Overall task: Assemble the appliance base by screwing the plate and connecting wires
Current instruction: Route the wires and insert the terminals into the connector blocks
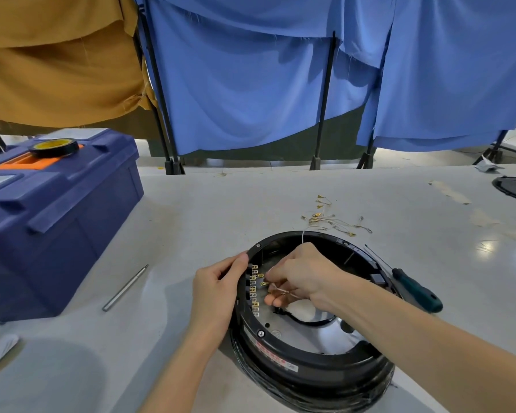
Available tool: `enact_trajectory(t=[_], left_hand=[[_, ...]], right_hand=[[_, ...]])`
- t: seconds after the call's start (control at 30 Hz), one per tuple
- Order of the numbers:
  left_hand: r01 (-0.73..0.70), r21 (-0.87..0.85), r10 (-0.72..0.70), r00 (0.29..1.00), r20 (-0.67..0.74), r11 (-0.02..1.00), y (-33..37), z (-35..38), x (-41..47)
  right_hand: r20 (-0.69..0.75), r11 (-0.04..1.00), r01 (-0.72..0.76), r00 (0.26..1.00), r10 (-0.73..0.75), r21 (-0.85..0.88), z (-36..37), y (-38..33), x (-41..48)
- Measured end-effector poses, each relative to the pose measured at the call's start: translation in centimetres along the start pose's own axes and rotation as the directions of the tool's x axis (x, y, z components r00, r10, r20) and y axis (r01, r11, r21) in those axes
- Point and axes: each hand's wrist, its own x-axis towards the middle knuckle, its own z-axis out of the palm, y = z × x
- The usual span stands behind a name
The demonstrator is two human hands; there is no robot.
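Our left hand [218, 290] grips the near-left rim of the round black plastic appliance base [310, 380], with the thumb over the top edge and the fingers curled round the outside. The base sits flat on the white table [191, 222]. Our right hand [301, 278] reaches inside the ring, and its fingertips pinch a thin white wire [303, 237] that trails over the base's far rim. The pinch sits just beside the row of small brass terminal tabs [254, 289] on the base's inner left wall. We cannot tell whether the wire's end is seated on a tab yet.

We judge the base to be rigid and fairly light, so it would likely skate across the smooth table if we pushed a connector without bracing it. Taking hold on the rim right beside the tabs seems best. The wire is limp and springy and gives no push of its own, so we judge that it has to be held close behind its brass end. The tabs look thin and easy to bend, which calls for a straight, gentle push.

Beyond the base's far rim lies a loose tangle of thin wires with brass ends [331, 219], which would snag easily. A green-handled screwdriver [414, 290] lies against the base's right side. A slim silver metal rod [125, 289] lies well apart to the base's left.
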Motion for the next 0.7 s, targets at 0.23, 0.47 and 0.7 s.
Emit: enact_trajectory(t=[0.23,0.47,0.7], left_hand=[[-0.101,0.179,0.143,0.960,-0.240,0.979,0.4,0.0,-0.7],[-0.108,0.342,0.222,0.923,-0.314,0.933,0.8,0.1,-1.1],[-0.139,0.387,0.261,0.923,-0.283,0.912,0.8,0.1,-1.1]], right_hand=[[0.008,1.000,-0.011,1.000,0.011,0.026,0.0,0.1,-0.1],[-0.001,0.998,-0.026,1.000,0.026,0.057,0.0,0.1,-0.1],[0.004,0.991,-0.052,0.999,0.051,0.125,0.3,-0.1,0.1]])
